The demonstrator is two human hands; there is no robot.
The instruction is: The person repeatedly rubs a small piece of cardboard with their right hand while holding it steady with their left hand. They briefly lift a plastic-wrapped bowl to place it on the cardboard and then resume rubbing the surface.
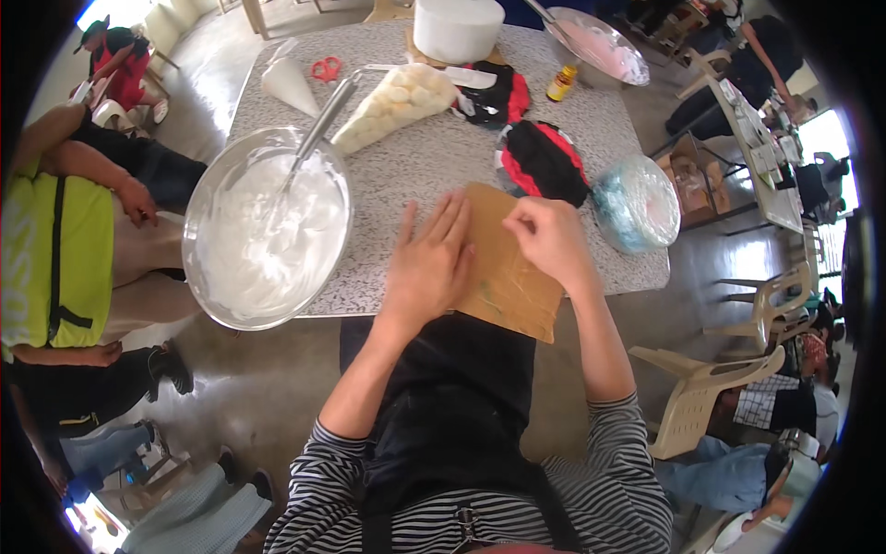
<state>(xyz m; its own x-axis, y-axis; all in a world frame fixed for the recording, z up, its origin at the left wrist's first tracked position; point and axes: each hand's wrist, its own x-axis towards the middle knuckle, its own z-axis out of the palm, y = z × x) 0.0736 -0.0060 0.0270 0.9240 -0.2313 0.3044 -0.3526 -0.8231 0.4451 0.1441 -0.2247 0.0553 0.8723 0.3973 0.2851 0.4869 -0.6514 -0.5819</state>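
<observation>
My left hand point(430, 260) lies palm down across the left side of a brown, board-like rectangular sheet point(509, 287), its fingers extended and partly spread. My right hand point(554, 239) is over the sheet's right side with the fingers curled in. Nothing shows between those fingertips. The sheet has a shiny, creased surface with a small greenish smudge, and its near corner overhangs the table edge. Left of my hands stands a metal mixing bowl point(188, 242) of white whipped cream or icing point(270, 242), and a whisk point(322, 124) leans in it.
Piping bags point(398, 104) point(287, 83), red-handled scissors point(326, 69), a white cylinder point(459, 31), a small yellow bottle point(561, 83), red-black cloths point(547, 163) and a plastic-wrapped round bundle point(637, 204) stand on the speckled table point(415, 170). A pink-filled bowl point(640, 73) sits behind. People stand close left.
</observation>
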